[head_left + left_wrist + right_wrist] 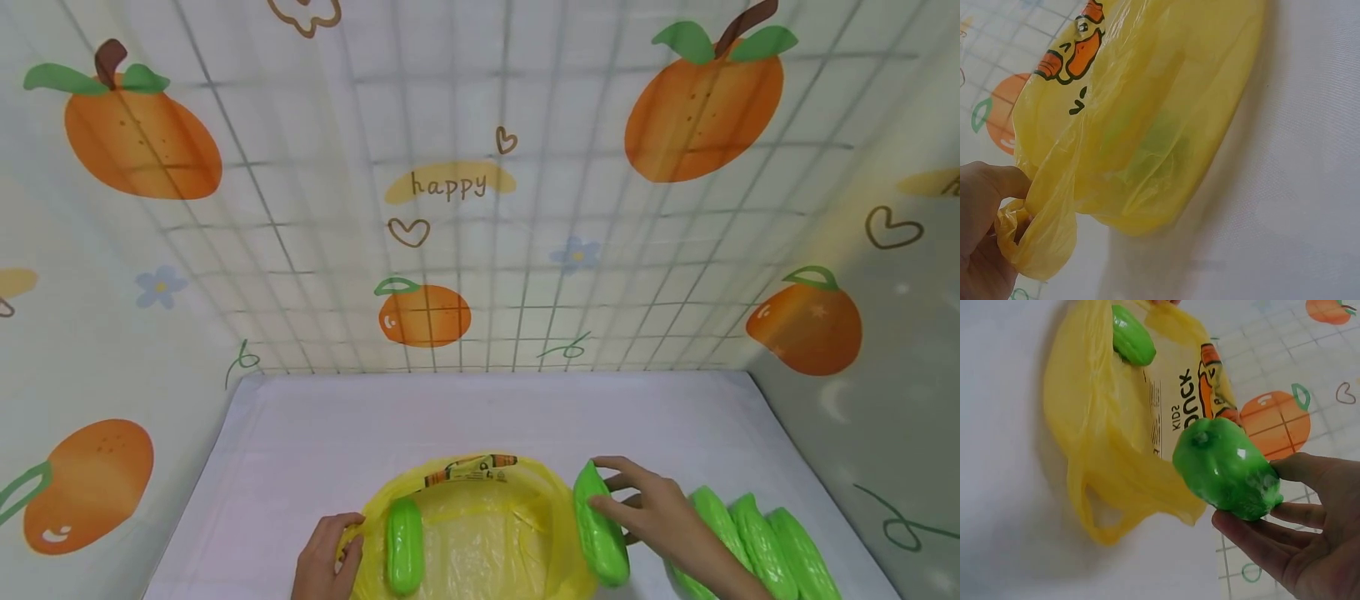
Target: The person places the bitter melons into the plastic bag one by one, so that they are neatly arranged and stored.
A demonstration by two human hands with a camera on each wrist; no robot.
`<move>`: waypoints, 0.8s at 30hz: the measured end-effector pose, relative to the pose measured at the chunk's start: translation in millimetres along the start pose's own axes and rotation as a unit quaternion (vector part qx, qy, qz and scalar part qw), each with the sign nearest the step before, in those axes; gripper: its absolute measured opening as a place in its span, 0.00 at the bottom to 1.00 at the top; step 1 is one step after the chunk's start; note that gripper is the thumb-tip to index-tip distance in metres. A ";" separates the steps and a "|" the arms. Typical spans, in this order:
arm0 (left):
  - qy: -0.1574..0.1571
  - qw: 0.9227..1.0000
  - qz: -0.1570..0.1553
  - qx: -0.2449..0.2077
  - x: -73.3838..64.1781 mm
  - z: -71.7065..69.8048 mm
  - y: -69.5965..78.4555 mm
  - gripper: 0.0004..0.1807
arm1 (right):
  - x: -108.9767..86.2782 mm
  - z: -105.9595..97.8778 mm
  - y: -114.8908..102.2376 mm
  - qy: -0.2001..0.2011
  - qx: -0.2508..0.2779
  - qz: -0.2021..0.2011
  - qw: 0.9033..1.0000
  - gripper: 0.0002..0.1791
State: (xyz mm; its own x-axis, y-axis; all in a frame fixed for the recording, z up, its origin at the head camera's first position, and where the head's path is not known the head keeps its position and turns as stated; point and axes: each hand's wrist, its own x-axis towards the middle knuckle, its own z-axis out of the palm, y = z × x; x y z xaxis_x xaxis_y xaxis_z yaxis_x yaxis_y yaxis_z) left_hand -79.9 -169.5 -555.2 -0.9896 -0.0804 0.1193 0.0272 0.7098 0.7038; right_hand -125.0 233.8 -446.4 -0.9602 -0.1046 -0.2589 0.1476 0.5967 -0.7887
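A yellow plastic bag (551, 542) with a cartoon duck print stands open on the table. My left hand (328, 557) grips its handle loop, bunched between thumb and fingers in the left wrist view (1047, 244). Inside the bag, toward its left side, lies one glossy green cucumber-like vegetable (405, 546). My right hand (656, 508) holds a second green cucumber-like vegetable (1225, 465) by thumb and fingertips. It tilts beside the bag's right rim in the head view; whether it touches the bag I cannot tell.
Three more green cucumber-like vegetables (765, 546) lie side by side at the right, partly behind my right forearm. The white table (300, 433) is bounded at the back and sides by a printed fabric wall (480, 250) with oranges and grid lines.
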 end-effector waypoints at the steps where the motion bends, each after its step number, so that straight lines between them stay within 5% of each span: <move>1: -0.001 1.000 0.000 0.002 0.0 -0.2 0.0 0.10 | 0.1 1.4 -1.6 -0.001 0.002 -0.001 1.000 0.35; 24: -0.002 1.000 0.010 0.001 1.3 1.6 -0.2 0.11 | 7.0 22.3 -22.3 -0.055 0.062 -0.057 0.995 0.32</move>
State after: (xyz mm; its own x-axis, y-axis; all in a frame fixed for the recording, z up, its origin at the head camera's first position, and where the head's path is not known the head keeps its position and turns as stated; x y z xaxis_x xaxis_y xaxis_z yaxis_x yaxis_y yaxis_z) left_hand -81.4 -168.6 -556.4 -0.9895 -0.0624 0.1307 0.0475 0.7127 0.6999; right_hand -129.7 202.0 -443.0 -0.9416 -0.2569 -0.2177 0.0734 0.4744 -0.8772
